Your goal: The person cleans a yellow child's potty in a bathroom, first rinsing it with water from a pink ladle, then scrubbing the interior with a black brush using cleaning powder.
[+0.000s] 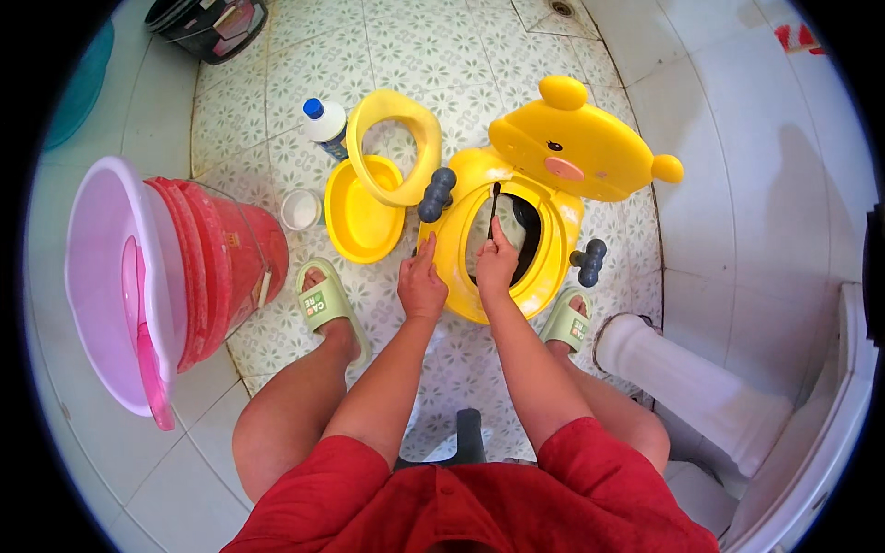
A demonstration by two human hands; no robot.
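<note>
A yellow child's potty (444, 263) with an animal-face lid (590, 138) stands on the floor between my feet, its lid raised and leaning back. Dark grey knobbed handles (437, 194) stick out at both sides. My left hand (424, 288) grips the potty's left edge, just below one handle. In my right hand (498, 261) is a thin black toothbrush-like brush (495, 198), closed in the fingers. Its tip points away from me, at the far rim of the potty's opening. Left of the potty lie a yellow ring seat (427, 129) and a yellow oval bowl (337, 217).
A white bottle with a blue cap (323, 122) and a small white cup (300, 210) stand beyond my left foot. At left, a lilac basin (88, 276) with a pink ladle (147, 355) tops red buckets (226, 263). A white pedestal (682, 378) rises at right.
</note>
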